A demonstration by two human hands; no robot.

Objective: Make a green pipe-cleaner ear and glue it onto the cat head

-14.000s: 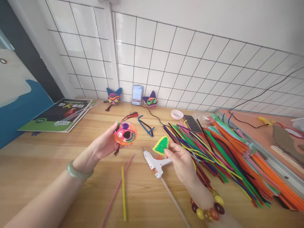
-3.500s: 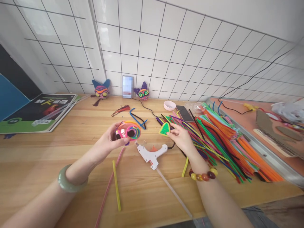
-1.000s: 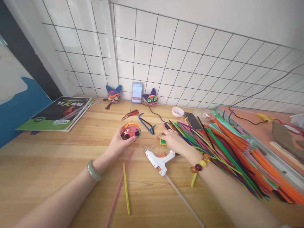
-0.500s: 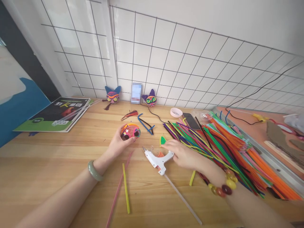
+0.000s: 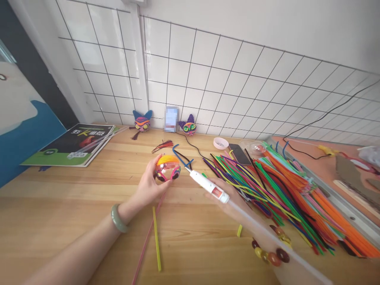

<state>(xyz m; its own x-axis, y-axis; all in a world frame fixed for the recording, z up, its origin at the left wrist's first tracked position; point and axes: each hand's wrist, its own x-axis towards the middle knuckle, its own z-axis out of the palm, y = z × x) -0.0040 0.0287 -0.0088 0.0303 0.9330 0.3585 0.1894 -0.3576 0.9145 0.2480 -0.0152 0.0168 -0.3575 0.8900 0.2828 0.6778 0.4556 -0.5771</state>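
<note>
My left hand (image 5: 151, 179) has its fingers closed round a clear ball (image 5: 166, 171) with orange strips across its top and colourful eye rings low on its front. In my right hand (image 5: 227, 194) is a white glue gun (image 5: 208, 185), held up off the table, its nozzle pointing left at the ball with a gap between them. A long glue stick trails from the gun's back over my right forearm. Under the gun a bit of green shows, mostly hidden. Blue and black stems (image 5: 184, 157) lie just behind the nozzle.
Many coloured pipe cleaners (image 5: 267, 190) spread over the right side. Along the wall stand two decorated heads (image 5: 142, 122) and a phone (image 5: 171, 118). A pink bowl (image 5: 221, 143) and dark phone (image 5: 239, 153) sit behind. A book (image 5: 71, 144) lies left; yellow strips (image 5: 157, 239) lie in front.
My right hand has picked up the glue gun from the table and brought it towards the ball. My left hand has tilted the ball, so its orange top shows more.
</note>
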